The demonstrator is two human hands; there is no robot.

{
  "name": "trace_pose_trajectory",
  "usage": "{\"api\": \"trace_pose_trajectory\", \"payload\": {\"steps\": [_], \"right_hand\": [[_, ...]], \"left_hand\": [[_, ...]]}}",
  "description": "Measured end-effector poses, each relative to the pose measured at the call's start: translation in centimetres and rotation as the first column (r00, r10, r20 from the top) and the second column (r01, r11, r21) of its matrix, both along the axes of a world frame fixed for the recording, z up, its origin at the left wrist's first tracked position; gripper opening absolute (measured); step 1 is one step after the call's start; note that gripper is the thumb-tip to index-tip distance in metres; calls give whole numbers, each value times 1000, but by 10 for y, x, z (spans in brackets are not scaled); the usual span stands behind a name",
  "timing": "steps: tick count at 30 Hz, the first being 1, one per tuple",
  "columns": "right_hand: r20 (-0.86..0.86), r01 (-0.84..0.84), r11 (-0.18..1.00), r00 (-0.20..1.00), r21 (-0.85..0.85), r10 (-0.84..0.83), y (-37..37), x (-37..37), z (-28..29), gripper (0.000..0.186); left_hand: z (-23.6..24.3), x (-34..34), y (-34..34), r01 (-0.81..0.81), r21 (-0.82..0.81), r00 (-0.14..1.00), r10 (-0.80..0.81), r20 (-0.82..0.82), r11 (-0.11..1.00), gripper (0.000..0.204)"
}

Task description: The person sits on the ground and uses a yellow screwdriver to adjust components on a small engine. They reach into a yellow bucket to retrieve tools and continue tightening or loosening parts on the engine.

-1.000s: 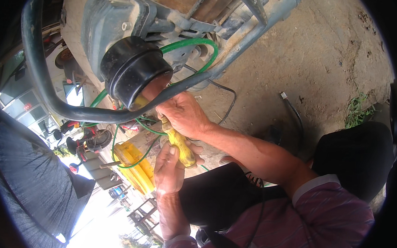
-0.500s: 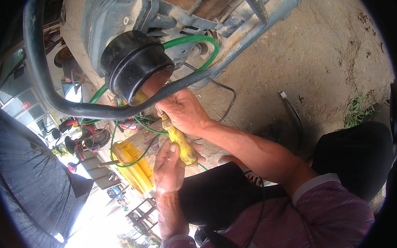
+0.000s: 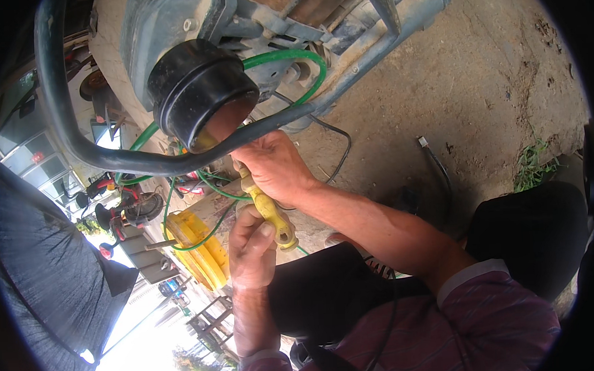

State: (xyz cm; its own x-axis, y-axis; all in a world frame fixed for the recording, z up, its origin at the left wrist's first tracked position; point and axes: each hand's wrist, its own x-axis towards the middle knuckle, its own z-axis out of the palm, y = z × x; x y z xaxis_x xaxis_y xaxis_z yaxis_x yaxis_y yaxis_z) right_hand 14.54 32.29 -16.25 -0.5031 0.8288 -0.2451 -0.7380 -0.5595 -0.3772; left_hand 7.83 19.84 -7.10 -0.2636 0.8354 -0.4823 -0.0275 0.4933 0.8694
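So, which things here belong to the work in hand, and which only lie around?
In use: yellow tool, held by left hand and right hand; black cap on the machine.

Lying about: yellow reel, loose hose, weeds.

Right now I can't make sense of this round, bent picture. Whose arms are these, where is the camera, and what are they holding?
There is no robot here. A person wears a wide fisheye camera on the head, looking down at their own hands, so straight edges bend near the rim.

The two forearms in pinkish striped sleeves come in from the lower edge. The right hand and the left hand both grip a yellow-handled tool: the right near its upper end, the left near its lower end.

The tool points up toward a black round cap on a grey-blue machine. A dark curved bar passes in front, and a green hose loops about the machine.

Below lie a yellow disc and bare dirt ground with a short dark cable.
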Motion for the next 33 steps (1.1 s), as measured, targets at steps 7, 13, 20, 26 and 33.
{"api": "trace_pose_trajectory", "payload": {"steps": [7, 13, 20, 26, 33], "right_hand": [[-191, -56, 996, 981, -70, 42, 3, -4, -1, 24], [-321, -106, 986, 945, -126, 61, 4, -1, 2, 19], [-288, -101, 984, 956, -147, 55, 3, -6, -8, 18], [-281, -117, 984, 957, -134, 76, 5, -7, -5, 15], [-416, -84, 982, 910, -170, 6, 2, -14, -5, 11]], "left_hand": [[2, -1, 8, 8, -73, 930, 20, 367, 997, 60], [-7, -2, -1, 62, 6, 996, -62, 66, 998, 58], [6, -4, 7, 33, 1, 886, -30, 463, 999, 68], [6, -4, 12, 6, -18, 878, 3, 478, 1000, 77], [-6, -8, 4, 88, 34, 982, -92, 168, 996, 65]]}}
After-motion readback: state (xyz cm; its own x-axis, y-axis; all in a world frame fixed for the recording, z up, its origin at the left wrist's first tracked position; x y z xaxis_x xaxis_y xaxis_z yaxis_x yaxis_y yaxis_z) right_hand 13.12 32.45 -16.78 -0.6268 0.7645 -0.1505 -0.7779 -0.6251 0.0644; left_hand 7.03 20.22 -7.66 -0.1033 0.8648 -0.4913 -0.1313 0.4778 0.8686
